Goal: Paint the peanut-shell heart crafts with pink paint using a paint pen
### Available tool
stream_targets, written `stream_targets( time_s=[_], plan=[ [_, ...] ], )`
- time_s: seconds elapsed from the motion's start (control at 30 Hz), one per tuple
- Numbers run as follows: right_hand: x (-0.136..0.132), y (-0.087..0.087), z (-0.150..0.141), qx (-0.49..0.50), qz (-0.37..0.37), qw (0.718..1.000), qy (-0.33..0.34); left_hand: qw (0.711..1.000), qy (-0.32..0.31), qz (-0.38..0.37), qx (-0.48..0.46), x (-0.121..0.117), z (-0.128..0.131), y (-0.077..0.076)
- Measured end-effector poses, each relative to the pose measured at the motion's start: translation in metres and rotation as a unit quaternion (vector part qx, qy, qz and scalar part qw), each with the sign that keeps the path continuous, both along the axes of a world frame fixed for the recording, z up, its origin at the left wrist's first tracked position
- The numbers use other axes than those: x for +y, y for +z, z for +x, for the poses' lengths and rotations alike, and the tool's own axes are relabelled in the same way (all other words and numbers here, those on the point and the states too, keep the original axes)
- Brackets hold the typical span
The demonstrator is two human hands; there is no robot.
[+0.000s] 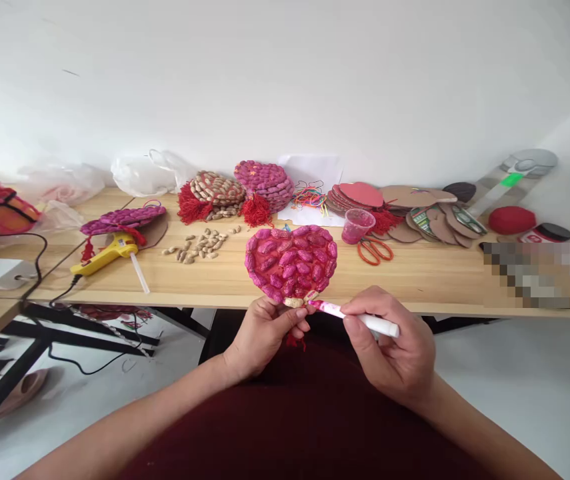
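Held up at the table's front edge is a heart-shaped plaque (292, 263), covered with peanuts, most of them coloured magenta. My left hand (265, 333) grips it by its lower tip, thumb in front. Two peanuts near that tip are pale, one of them a bare peanut (293, 303) just above my thumb. Between the fingers of my right hand (392, 340) is a white marker pen (359, 320), its pink tip touching the heart by the pale peanuts. Some red tassel threads (295, 342) hang below my left hand.
Loose peanuts (205, 245) and a yellow glue gun (107, 257) lie to the left. Finished peanut hearts (265, 183) stand by the wall. To the right are a plastic cup (357, 225), orange-handled scissors (375, 251), cardboard shapes (445, 223) and red yarn (512, 219).
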State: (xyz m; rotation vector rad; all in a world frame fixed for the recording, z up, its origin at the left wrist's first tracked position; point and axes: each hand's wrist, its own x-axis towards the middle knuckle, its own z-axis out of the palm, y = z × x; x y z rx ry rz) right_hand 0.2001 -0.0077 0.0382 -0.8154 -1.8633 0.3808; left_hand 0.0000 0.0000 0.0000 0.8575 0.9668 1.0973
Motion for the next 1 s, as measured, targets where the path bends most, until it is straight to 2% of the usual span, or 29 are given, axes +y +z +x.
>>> stream_targets(
  time_s=[0.27, 0.47, 0.67, 0.8, 1.0],
  plan=[
    [0.0064, 0.0006, -0.0085, -0.037, 0.006, 0.999, -0.008, 1.0, 0.012, -0.004, 0.006, 0.0002, -0.0013, -0.002],
    [0.0074, 0.0063, -0.0092, -0.072, 0.06, 0.996, -0.016, 0.999, 0.036, 0.0, 0.002, -0.0001, -0.0018, -0.003],
    [0.0062, 0.0068, -0.01, -0.079, 0.045, 0.996, 0.013, 0.999, 0.047, 0.004, 0.008, 0.001, -0.0019, -0.0046],
    [0.0071, 0.0065, -0.0083, -0.078, 0.078, 0.994, -0.016, 0.999, 0.047, 0.004, -0.006, 0.0013, -0.0019, -0.0048],
    [0.0067, 0.0062, -0.0075, -0.078, 0.05, 0.996, -0.004, 0.999, 0.05, 0.008, 0.005, 0.0016, -0.0012, -0.0058]
  ],
)
